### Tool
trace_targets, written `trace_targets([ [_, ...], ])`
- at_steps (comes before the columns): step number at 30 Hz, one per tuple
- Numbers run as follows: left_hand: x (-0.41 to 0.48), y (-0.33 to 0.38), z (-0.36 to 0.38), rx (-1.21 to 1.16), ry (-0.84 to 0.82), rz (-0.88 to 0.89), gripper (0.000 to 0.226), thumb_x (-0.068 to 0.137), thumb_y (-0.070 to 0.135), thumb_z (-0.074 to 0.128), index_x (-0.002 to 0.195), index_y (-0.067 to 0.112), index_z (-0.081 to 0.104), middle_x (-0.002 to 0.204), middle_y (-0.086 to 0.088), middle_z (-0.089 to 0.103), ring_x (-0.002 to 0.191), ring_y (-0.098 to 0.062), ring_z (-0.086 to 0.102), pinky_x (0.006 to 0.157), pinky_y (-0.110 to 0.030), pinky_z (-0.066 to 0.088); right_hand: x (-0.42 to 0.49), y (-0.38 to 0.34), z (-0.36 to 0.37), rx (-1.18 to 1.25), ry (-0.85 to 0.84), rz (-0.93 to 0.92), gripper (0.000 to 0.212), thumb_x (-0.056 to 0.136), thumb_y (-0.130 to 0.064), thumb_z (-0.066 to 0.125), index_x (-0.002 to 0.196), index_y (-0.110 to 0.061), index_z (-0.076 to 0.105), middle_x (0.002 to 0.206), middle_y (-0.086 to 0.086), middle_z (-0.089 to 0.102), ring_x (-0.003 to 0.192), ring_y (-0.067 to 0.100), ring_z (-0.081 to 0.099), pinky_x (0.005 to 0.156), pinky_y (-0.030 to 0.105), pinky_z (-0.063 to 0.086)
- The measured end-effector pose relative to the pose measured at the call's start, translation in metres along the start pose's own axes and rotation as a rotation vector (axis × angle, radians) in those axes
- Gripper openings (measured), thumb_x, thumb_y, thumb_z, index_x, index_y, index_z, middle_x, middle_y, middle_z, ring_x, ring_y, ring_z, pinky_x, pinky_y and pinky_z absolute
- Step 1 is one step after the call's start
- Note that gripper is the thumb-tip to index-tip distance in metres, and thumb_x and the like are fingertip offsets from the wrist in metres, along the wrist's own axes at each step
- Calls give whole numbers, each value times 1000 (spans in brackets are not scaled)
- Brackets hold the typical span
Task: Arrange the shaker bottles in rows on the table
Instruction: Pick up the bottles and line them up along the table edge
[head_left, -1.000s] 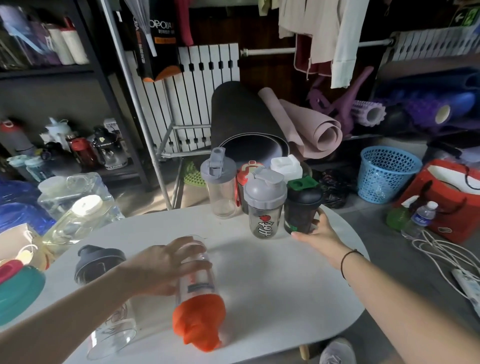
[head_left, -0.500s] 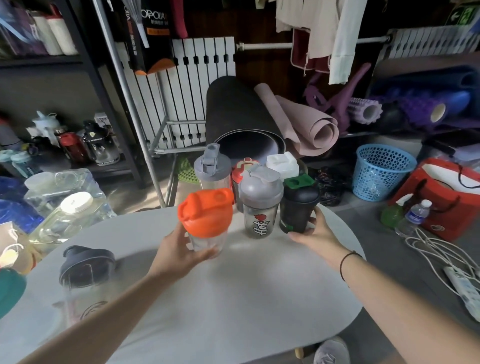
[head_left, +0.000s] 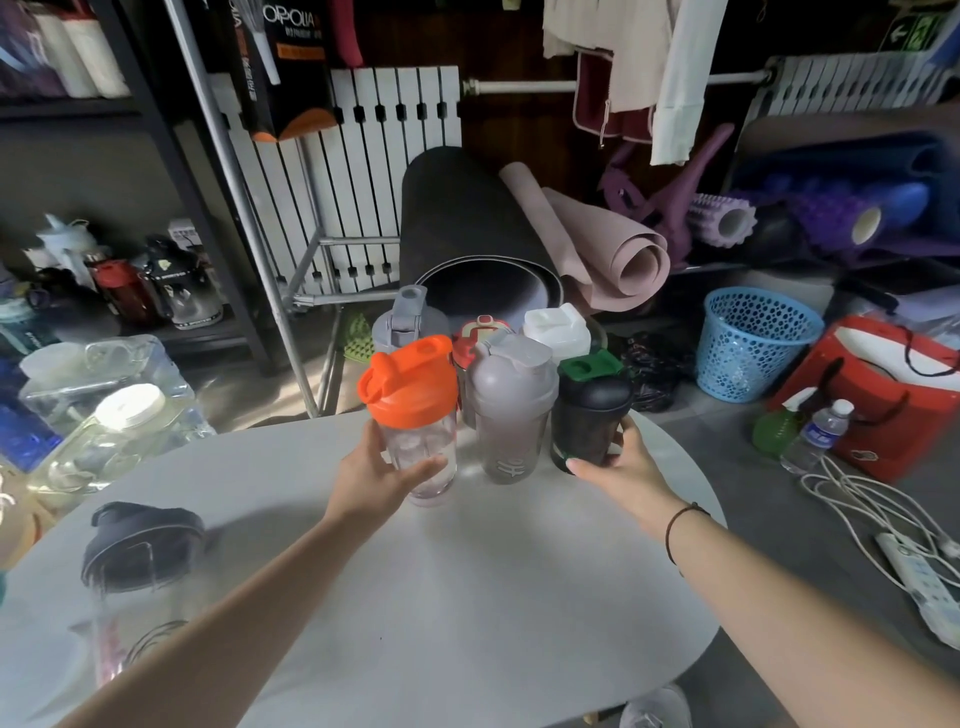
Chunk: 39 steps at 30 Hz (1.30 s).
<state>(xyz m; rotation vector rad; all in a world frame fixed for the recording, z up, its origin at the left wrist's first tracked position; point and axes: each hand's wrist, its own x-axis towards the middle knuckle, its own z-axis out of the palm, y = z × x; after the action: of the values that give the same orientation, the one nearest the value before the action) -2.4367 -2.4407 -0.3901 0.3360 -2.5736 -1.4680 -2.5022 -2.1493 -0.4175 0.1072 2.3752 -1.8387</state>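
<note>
Now our left hand (head_left: 382, 480) wraps the upright orange-lid bottle (head_left: 413, 415), just left of the grey bottle (head_left: 511, 410); our right hand (head_left: 621, 467) cups the black bottle (head_left: 589, 415) at far right.

- On the table (head_left: 441, 597), six shaker bottles stand in two rows near the far edge.
- Front row: one bottle (head_left: 413, 415) at the left, one (head_left: 511, 410) in the middle, one (head_left: 589, 410) at the right.
- Back row, right behind them: three bottles (head_left: 408, 322), (head_left: 480, 332), (head_left: 556, 327).
- A seventh bottle (head_left: 137, 577) stands well apart, at the table's near left.
- A basket (head_left: 753, 343) sits on the floor to the right, beyond the table.
</note>
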Motion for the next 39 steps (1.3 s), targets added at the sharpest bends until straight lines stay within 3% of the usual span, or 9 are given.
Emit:
trace_targets([
  [8, -2, 6, 4, -29, -11, -38, 64, 60, 49, 77, 114, 39, 45, 109, 13, 64, 92, -16, 68, 82, -37, 54, 0, 2, 0, -6, 16, 20, 95, 69, -15, 83, 144, -33, 28, 135, -2, 54, 117, 20, 60, 106, 46, 45],
  [15, -4, 10, 6, -23, -15, -45, 64, 60, 51, 75, 114, 37, 43, 103, 18, 60, 98, -20, 66, 86, -37, 52, -4, -1, 2, 15, 22, 29, 87, 73, -9, 80, 142, -30, 32, 125, -2, 59, 113, 19, 62, 103, 40, 46],
  [23, -13, 26, 1, 23, -74, -88, 80, 67, 48, 80, 133, 24, 41, 118, 9, 60, 105, -22, 62, 82, -29, 45, -6, -3, 1, -63, 38, 94, 92, 71, -9, 82, 145, -26, 29, 124, -1, 59, 113, 22, 62, 105, 44, 45],
  [25, -19, 30, -5, 49, -99, -120, 98, 57, 61, 76, 139, 25, 37, 135, 4, 55, 114, -24, 59, 90, -33, 47, -8, -5, 3, -88, 63, 115, 91, 71, -8, 81, 145, -21, 30, 126, 4, 62, 111, 24, 63, 102, 44, 47],
  [27, -27, 33, -14, 103, -124, -180, 110, 63, 60, 77, 149, 17, 24, 151, -5, 41, 130, -28, 48, 104, -37, 42, -10, -7, 6, -125, 86, 133, 89, 71, -8, 81, 144, -18, 32, 127, 8, 63, 110, 26, 63, 99, 44, 48],
  [32, -70, 33, -45, 153, -153, -233, 100, 78, 41, 75, 153, 13, 14, 155, -5, 35, 135, -24, 44, 107, -36, 39, -26, -17, 14, -252, 135, 228, 75, 72, -13, 81, 135, -10, 40, 122, 10, 62, 112, 35, 59, 93, 40, 48],
  [34, -92, 34, -65, 157, -57, -155, 89, 81, 29, 74, 152, 19, 21, 153, -4, 38, 134, -23, 44, 108, -35, 38, -33, -22, 18, -278, 166, 263, 66, 72, -12, 81, 127, -7, 45, 118, 12, 61, 110, 36, 59, 88, 38, 48],
  [37, -111, 30, -106, 302, 269, 15, 74, 80, 20, 72, 145, 23, 37, 152, -5, 37, 138, -25, 36, 113, -35, 30, -44, -30, 26, -273, 163, 327, 64, 67, -10, 84, 118, -6, 46, 112, 17, 61, 105, 37, 62, 89, 44, 52],
  [39, -110, 15, -130, 389, 421, -70, 73, 77, 22, 71, 142, 28, 39, 153, -9, 33, 141, -30, 27, 115, -44, 25, -51, -35, 30, -279, 137, 372, 63, 67, -10, 84, 118, -4, 46, 113, 21, 63, 103, 36, 63, 87, 43, 53],
])
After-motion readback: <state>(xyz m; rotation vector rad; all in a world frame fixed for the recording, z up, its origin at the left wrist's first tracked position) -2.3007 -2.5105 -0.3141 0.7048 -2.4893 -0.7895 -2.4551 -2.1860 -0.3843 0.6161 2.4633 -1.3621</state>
